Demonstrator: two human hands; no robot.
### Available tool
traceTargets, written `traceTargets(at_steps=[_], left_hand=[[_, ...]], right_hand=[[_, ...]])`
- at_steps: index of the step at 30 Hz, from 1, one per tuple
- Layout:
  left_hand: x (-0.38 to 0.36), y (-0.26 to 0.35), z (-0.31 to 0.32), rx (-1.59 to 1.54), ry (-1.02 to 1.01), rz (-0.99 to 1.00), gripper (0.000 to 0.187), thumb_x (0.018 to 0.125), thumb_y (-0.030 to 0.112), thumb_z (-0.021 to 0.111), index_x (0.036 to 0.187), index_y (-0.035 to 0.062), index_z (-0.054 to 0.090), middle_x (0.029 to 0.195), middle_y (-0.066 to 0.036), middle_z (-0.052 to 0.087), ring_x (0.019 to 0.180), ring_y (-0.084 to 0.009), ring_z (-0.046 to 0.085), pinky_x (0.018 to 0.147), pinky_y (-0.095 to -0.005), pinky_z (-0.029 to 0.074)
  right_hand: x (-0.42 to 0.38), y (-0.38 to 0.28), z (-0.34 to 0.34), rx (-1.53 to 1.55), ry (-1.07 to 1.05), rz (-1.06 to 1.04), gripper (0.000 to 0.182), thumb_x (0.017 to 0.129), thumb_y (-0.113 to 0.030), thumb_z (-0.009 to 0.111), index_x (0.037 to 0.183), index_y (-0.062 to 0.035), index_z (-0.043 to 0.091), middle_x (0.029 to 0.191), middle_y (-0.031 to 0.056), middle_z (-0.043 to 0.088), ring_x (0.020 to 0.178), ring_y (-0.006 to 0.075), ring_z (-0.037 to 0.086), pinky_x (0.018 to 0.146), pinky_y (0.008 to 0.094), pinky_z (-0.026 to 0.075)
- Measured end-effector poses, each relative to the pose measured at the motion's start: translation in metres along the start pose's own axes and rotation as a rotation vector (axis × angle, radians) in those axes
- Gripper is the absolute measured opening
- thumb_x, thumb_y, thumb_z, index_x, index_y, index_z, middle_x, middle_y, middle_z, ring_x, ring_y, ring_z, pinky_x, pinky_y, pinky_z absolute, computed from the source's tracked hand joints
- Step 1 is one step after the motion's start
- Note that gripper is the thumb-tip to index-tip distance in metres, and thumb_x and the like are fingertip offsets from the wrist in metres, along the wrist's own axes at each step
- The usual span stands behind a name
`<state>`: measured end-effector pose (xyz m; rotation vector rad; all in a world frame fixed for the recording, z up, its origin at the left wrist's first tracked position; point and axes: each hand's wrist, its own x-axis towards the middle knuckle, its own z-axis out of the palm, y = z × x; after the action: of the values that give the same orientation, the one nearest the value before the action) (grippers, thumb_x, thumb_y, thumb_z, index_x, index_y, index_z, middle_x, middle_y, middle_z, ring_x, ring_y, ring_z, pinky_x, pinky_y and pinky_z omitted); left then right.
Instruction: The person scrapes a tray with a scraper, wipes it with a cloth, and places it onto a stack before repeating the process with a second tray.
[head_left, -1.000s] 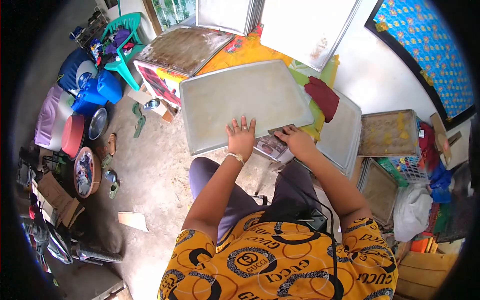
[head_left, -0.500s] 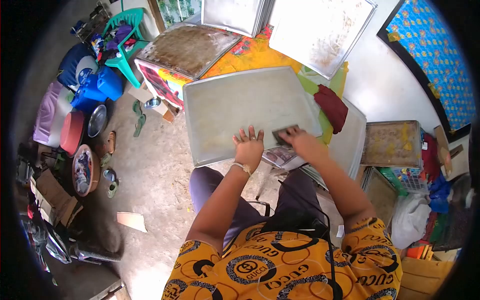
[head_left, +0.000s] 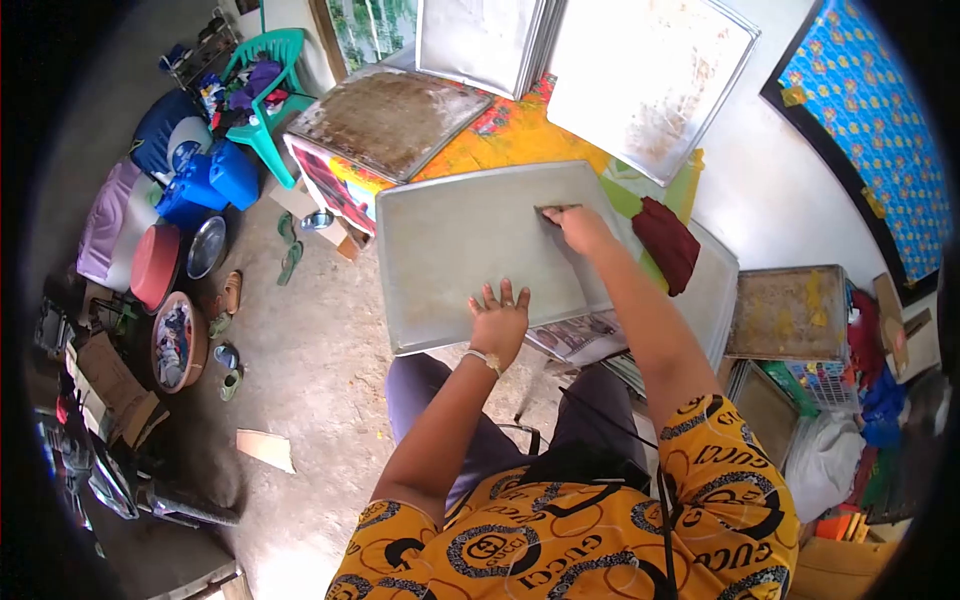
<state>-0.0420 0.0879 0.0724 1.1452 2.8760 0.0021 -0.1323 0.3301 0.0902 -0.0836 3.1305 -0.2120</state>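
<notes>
A large grey metal baking tray (head_left: 460,250) lies across the front of the table, its near edge above my knees. My left hand (head_left: 499,325) rests flat on its near edge, fingers spread. Toward the far right part of the tray, my right hand (head_left: 583,230) grips a small dark flat pad (head_left: 552,211) against the surface. The fingers cover most of the pad. Just right of the tray sits a folded maroon cloth (head_left: 666,245).
A stained brown tray (head_left: 390,118) lies on the orange flowered tablecloth (head_left: 525,135). More trays (head_left: 650,85) lean on the wall. Right stands a tray (head_left: 787,310) on a crate. On the left floor are a basin (head_left: 178,345), blue jugs (head_left: 232,175) and a green chair (head_left: 270,110).
My right hand has moved the dark pad from the tray's near right edge up toward its far side. My left hand stays flat on the near edge. The view has shifted slightly.
</notes>
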Motion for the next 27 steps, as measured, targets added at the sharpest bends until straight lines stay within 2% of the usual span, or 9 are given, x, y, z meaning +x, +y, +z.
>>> traceTargets(at_steps=[2, 4, 6, 9, 13, 15, 20, 23, 27], left_hand=[[0.001, -0.001, -0.003, -0.009, -0.028, -0.006, 0.051, 0.089, 0.011, 0.043, 0.139, 0.009, 0.035, 0.143, -0.025, 0.033, 0.126, -0.0498, 0.037, 0.097, -0.0639, 0.034], [0.002, 0.0, -0.004, -0.021, -0.054, -0.001, 0.051, 0.089, 0.011, 0.043, 0.14, 0.0091, 0.034, 0.143, -0.025, 0.032, 0.126, -0.0499, 0.036, 0.097, -0.0639, 0.034], [0.002, 0.0, -0.004, -0.014, -0.06, 0.002, 0.051, 0.089, 0.011, 0.042, 0.14, 0.0093, 0.034, 0.144, -0.025, 0.031, 0.126, -0.0502, 0.036, 0.097, -0.0638, 0.033], [0.002, -0.001, -0.003, -0.016, -0.063, 0.004, 0.052, 0.089, 0.011, 0.043, 0.14, 0.0094, 0.033, 0.145, -0.025, 0.03, 0.126, -0.0505, 0.036, 0.098, -0.0638, 0.033], [0.002, 0.0, -0.003, -0.018, -0.057, 0.007, 0.053, 0.088, 0.01, 0.044, 0.14, 0.0094, 0.033, 0.145, -0.025, 0.03, 0.126, -0.0502, 0.036, 0.097, -0.063, 0.034], [0.003, -0.001, -0.006, -0.015, -0.052, 0.001, 0.053, 0.088, 0.01, 0.045, 0.14, 0.0094, 0.033, 0.144, -0.025, 0.031, 0.126, -0.0501, 0.036, 0.097, -0.0625, 0.034], [0.001, -0.001, -0.008, 0.008, -0.054, 0.009, 0.054, 0.088, 0.01, 0.046, 0.14, 0.0096, 0.033, 0.144, -0.024, 0.032, 0.126, -0.0493, 0.037, 0.097, -0.0616, 0.036], [0.001, -0.001, -0.009, 0.017, -0.075, 0.015, 0.055, 0.088, 0.009, 0.046, 0.141, 0.01, 0.032, 0.144, -0.024, 0.031, 0.127, -0.0487, 0.037, 0.097, -0.0615, 0.035], [0.0, -0.001, -0.009, -0.018, -0.101, 0.01, 0.057, 0.087, 0.008, 0.046, 0.142, 0.0108, 0.031, 0.145, -0.024, 0.03, 0.127, -0.0484, 0.036, 0.098, -0.0614, 0.034]], right_hand=[[-0.037, -0.005, 0.007, -0.111, 0.078, -0.058, 0.032, 0.092, -0.02, 0.044, 0.12, -0.017, 0.058, 0.112, 0.0188, 0.06, 0.095, 0.0338, 0.062, 0.081, 0.0428, 0.049], [-0.093, -0.017, 0.0, -0.107, -0.012, -0.049, 0.038, 0.087, -0.014, 0.046, 0.124, -0.0185, 0.056, 0.122, 0.0174, 0.056, 0.104, 0.0338, 0.058, 0.085, 0.043, 0.048], [-0.156, -0.023, -0.004, -0.108, 0.035, -0.092, 0.056, 0.076, -0.002, 0.052, 0.129, -0.0182, 0.051, 0.126, 0.0155, 0.053, 0.109, 0.0346, 0.055, 0.088, 0.0411, 0.048], [-0.206, -0.022, -0.009, -0.174, -0.019, -0.134, 0.056, 0.076, -0.003, 0.054, 0.129, -0.0185, 0.051, 0.129, 0.0157, 0.051, 0.112, 0.0346, 0.052, 0.09, 0.0418, 0.046], [-0.164, -0.013, -0.013, -0.096, -0.059, -0.036, 0.045, 0.084, -0.008, 0.044, 0.127, -0.0198, 0.053, 0.124, 0.0144, 0.054, 0.102, 0.0344, 0.058, 0.088, 0.042, 0.047], [-0.111, 0.005, -0.001, -0.087, 0.025, -0.005, 0.045, 0.084, -0.007, 0.045, 0.126, -0.0194, 0.054, 0.119, 0.0149, 0.057, 0.097, 0.0335, 0.059, 0.085, 0.0421, 0.048], [-0.017, 0.033, -0.01, -0.007, -0.017, 0.01, 0.042, 0.084, -0.006, 0.046, 0.122, -0.0183, 0.058, 0.11, 0.0171, 0.06, 0.098, 0.0328, 0.059, 0.082, 0.0413, 0.049], [-0.048, 0.03, -0.002, -0.093, 0.013, -0.033, 0.045, 0.083, -0.006, 0.048, 0.125, -0.0197, 0.055, 0.117, 0.0174, 0.057, 0.101, 0.0334, 0.059, 0.085, 0.0407, 0.048], [-0.157, 0.009, -0.006, -0.14, -0.004, -0.08, 0.05, 0.08, -0.007, 0.05, 0.129, -0.0181, 0.051, 0.127, 0.017, 0.051, 0.113, 0.0352, 0.052, 0.094, 0.0417, 0.044]])
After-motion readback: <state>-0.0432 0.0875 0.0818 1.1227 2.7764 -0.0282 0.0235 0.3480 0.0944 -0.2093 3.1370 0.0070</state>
